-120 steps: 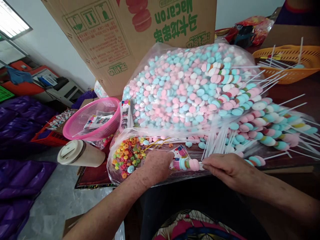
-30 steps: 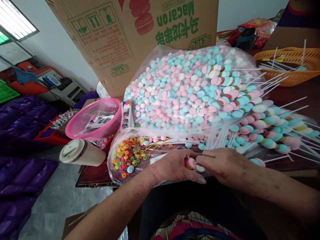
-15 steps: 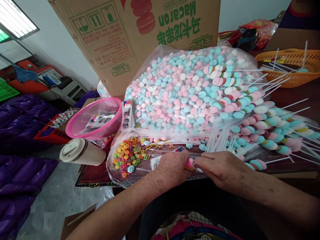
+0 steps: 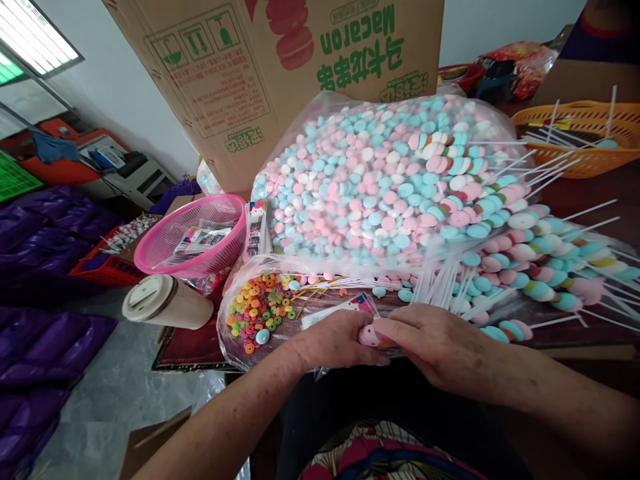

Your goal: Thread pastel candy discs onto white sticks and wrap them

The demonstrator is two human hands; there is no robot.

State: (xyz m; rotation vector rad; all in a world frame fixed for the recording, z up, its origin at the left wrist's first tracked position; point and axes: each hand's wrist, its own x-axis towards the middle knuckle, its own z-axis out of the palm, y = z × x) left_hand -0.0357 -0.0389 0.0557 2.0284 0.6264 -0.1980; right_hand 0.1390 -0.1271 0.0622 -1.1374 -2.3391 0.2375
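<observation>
Close to the table's front edge, my left hand (image 4: pixel 337 341) and my right hand (image 4: pixel 443 343) meet around a candy skewer in a printed wrapper (image 4: pixel 371 335). Pink candy shows between the fingers of both closed hands; most of the skewer is hidden. Flat printed wrappers (image 4: pixel 345 311) lie just behind my left hand. To its left, colourful ring candies (image 4: pixel 260 308) rest on clear plastic. A bundle of white sticks (image 4: pixel 440 283) lies behind my right hand. Finished-looking candy skewers (image 4: pixel 543 257) are piled to the right, and one short skewer (image 4: pixel 507 331) lies beside my right wrist.
A big clear bag of pink, blue and white candies (image 4: pixel 345 193) fills the table's middle, before a cardboard box (image 4: pixel 225 87). A pink basket (image 4: pixel 145 257) with wrappers and a lidded cup (image 4: pixel 167 303) stand left. An orange basket (image 4: pixel 575 167) sits far right.
My hands have drawn together on the skewer, the right fingers now lying over it. More of its pink wrapped part shows, and the flat wrappers behind my left hand are more exposed.
</observation>
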